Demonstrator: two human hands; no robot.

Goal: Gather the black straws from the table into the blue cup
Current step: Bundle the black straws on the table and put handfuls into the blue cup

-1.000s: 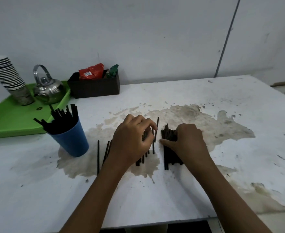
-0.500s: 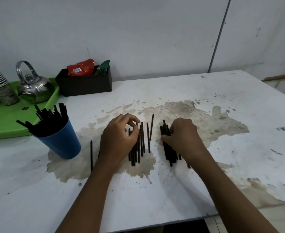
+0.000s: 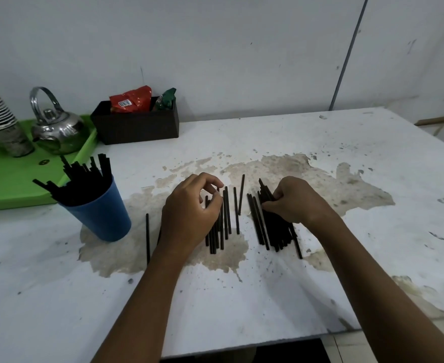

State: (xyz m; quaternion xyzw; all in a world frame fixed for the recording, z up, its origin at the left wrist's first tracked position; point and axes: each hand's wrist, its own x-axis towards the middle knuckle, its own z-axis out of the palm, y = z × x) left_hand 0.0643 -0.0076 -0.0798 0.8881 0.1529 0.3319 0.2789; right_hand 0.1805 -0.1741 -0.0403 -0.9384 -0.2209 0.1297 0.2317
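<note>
Cup point(image 3: 103, 216) at left already holds many straws point(image 3: 80, 183). Two loose groups left on table point(image 3: 346, 158), frame centre. Left hand point(image 3: 189, 216) fingers pinch scattered straws point(image 3: 226, 218); right hand point(image 3: 294, 200) fingers grasp bundle point(image 3: 275, 231). Roughly half done.

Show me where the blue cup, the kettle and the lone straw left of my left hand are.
blue cup point(image 3: 103, 218): head view, on its outer wall.
kettle point(image 3: 58, 131): head view, on its shiny body.
lone straw point(image 3: 147, 231): head view, mid-length.
</note>
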